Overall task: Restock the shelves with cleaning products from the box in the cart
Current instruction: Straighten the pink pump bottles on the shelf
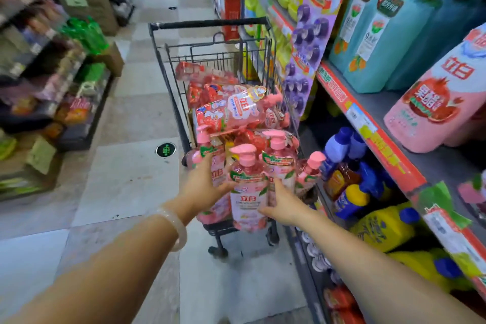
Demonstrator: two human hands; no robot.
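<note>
**Pink Pump Bottles Lifted From a Loaded Cart in the Cleaning Aisle**

Hands meet on a pink pump bottle [248,189] at the near end of a black wire cart [210,25], in a shop aisle. The bottle stands upright, clear pink with a pink pump head, a green-and-red collar label and a white panel with red characters. The left hand [203,188], a pale bangle [175,226] on its wrist, presses against the bottle's left side, fingers bent round it and a neighbouring bottle. The right hand [282,205] grips the right side, thumb under the lower edge, fingers behind and out of sight. More pump bottles [278,155] of the same kind stand packed around it, some wrapped in clear film.

Further back in the cart, red-and-pink refill packs [228,110] lie in a heap, one large pack on its side on top. Whether a box sits beneath them cannot be told.

The floor [126,171] is pale tile in a check of lighter and darker squares, with a round green marker [165,150] just left of the cart.

At right, shelving [368,123] edged in red price strips runs beside the cart. Its upper level carries tall teal pump bottles [389,34] and a pink pomegranate-labelled bottle [434,108]; the lower level holds blue-capped and yellow bottles [368,192]. A purple hanging display card [307,47] dangles from the shelf next to the cart. Blurred shelves [39,73] of mixed goods line the left side.
</note>
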